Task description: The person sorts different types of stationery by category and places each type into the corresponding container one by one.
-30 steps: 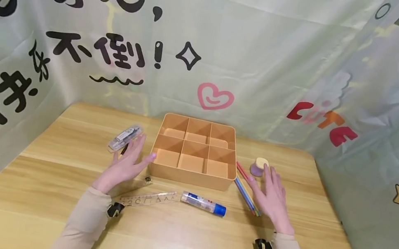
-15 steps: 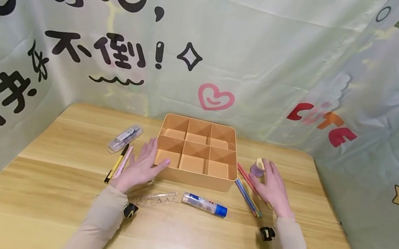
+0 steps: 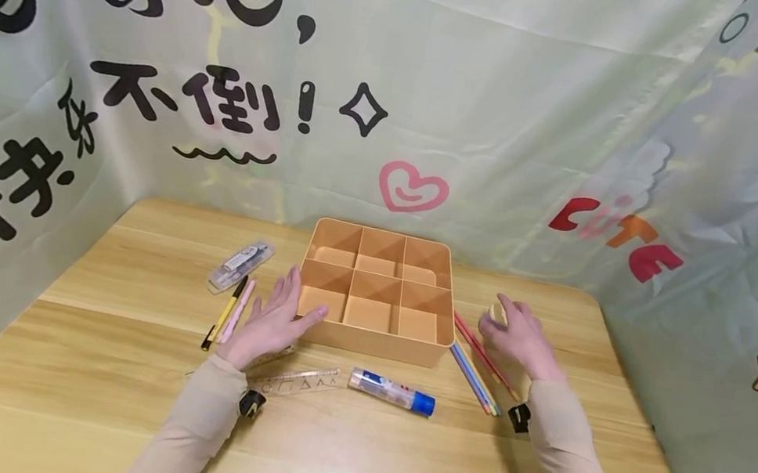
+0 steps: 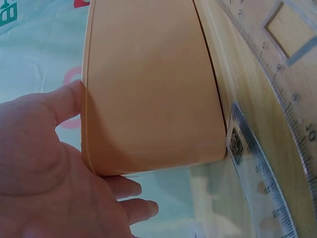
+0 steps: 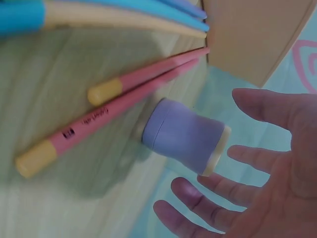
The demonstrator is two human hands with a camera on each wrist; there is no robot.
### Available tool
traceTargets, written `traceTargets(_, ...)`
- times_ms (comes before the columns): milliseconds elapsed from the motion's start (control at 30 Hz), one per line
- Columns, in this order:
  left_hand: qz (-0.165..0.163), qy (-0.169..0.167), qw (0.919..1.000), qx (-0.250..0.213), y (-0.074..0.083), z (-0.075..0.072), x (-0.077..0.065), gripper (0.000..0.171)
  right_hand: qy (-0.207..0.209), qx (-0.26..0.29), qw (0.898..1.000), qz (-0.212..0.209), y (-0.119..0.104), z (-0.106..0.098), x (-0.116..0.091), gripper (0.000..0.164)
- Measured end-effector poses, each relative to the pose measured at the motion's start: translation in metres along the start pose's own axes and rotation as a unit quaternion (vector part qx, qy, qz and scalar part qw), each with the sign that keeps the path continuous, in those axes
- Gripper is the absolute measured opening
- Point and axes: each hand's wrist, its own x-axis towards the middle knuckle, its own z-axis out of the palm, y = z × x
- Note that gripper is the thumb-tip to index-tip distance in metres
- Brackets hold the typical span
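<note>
My left hand [image 3: 269, 325] rests at the front left corner of the orange compartment box [image 3: 373, 341]. In the left wrist view its thumb touches the rim, while the relaxed fingers [image 4: 137, 210] reach along the box's side. A small purple waisted cylinder with a cream top [image 5: 185, 136] stands on the table to the right of the box. Around it my right hand [image 3: 524, 339] is spread, thumb on one side and fingers on the other. The right wrist view shows a gap between thumb and cylinder; fingertip contact is hard to tell.
Red pencils [image 3: 488, 358] and blue ones [image 3: 471, 378] lie between box and right hand. A glue stick [image 3: 391, 392] and clear rulers [image 3: 300, 381] lie in front. On the left are a yellow-black pen [image 3: 225, 314], a pink pen [image 3: 238, 312] and a clear case [image 3: 240, 267].
My left hand has moved right, from beside the pens to the box corner. My right hand has moved from above the pencils to around the purple cylinder.
</note>
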Motion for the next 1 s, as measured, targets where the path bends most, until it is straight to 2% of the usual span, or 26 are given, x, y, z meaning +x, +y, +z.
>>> traceTargets(233,0.009,-0.006,0.9998,-0.014,0.0,0.001,0.0,0.093,-0.005,-0.036,0.999,0.011,0.004,-0.004,0.011,0.067)
traceTargets(733,0.01,-0.006,0.9992,-0.038,-0.003,0.001,0.002,0.094,-0.019,-0.033,0.999,0.026,0.009,-0.01,0.017,0.062)
traceTargets(1000,0.013,-0.006,0.9991,-0.04,-0.003,0.001,0.002,0.095,-0.013,-0.037,0.999,0.033,0.01,-0.009,0.019,0.058)
